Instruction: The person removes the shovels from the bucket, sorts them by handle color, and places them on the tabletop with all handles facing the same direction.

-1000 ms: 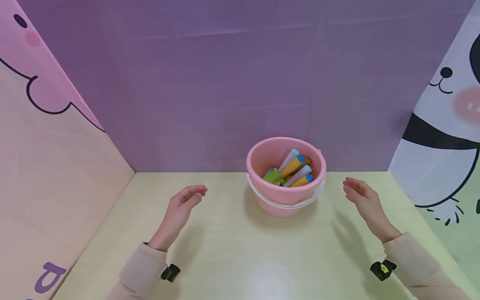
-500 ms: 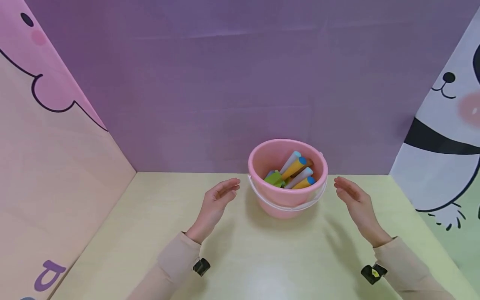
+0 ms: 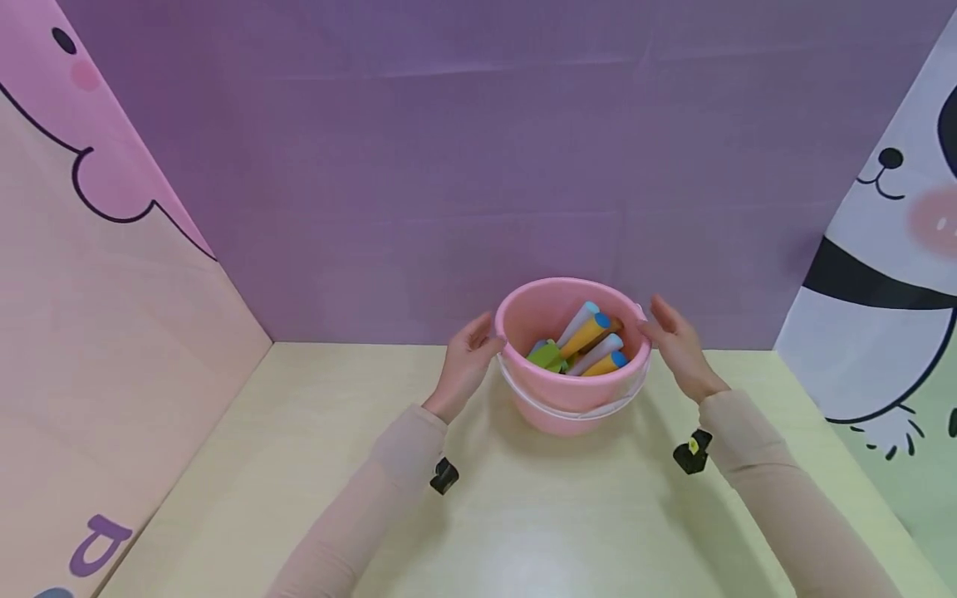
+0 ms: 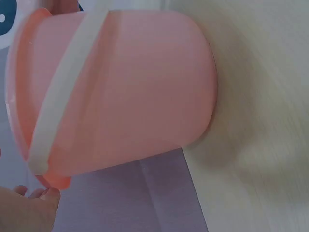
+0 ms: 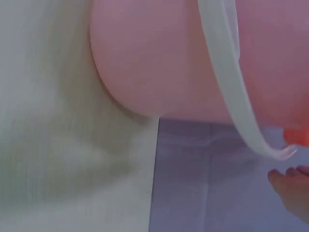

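We see a round, smooth pink plastic bucket (image 3: pixel 546 390) upright on the pale, faintly grained desk (image 3: pixel 523 515), its flat white handle (image 4: pixel 60 94) hanging down in front. Smooth yellow (image 3: pixel 583 335) and lavender cylinders (image 3: pixel 598 354) lean inside, beside an angular green piece (image 3: pixel 547 357). Since half a second ago, our hands have closed in while the bucket stays put: the left hand (image 3: pixel 465 364) touches its rim, fingers loose; the right hand (image 3: pixel 679 350), spread, reaches the other side, contact unclear.
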Tool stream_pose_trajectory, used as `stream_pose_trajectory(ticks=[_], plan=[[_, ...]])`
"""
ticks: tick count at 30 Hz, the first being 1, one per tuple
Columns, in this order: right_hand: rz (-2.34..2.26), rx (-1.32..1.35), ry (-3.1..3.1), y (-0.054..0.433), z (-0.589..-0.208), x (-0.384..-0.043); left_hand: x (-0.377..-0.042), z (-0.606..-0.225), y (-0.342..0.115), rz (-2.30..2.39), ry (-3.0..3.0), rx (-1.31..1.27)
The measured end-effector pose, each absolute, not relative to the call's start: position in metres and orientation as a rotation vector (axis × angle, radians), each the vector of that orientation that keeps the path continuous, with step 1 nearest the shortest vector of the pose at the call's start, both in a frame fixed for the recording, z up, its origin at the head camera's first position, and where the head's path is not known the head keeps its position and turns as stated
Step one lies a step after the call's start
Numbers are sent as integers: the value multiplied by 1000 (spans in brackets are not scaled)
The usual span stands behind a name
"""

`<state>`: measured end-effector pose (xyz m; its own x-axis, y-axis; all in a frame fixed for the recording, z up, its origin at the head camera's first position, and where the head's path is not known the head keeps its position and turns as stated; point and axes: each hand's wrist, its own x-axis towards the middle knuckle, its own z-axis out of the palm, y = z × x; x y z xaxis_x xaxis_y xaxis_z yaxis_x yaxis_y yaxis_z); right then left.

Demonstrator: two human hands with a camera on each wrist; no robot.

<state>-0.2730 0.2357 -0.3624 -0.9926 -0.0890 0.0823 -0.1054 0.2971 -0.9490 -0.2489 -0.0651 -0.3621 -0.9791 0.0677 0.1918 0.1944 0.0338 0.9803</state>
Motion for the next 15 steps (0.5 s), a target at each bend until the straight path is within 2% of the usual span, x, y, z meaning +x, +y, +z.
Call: stream_pose_trajectory(ticks=[7,15], plan=[[1949,163,-2565,238,-370,-302,-269,-370,-56,-2092,-2287,-199],[1967,154,-2511,235,-372,-305,-279,-376,-58,-2133,-2296,-172]])
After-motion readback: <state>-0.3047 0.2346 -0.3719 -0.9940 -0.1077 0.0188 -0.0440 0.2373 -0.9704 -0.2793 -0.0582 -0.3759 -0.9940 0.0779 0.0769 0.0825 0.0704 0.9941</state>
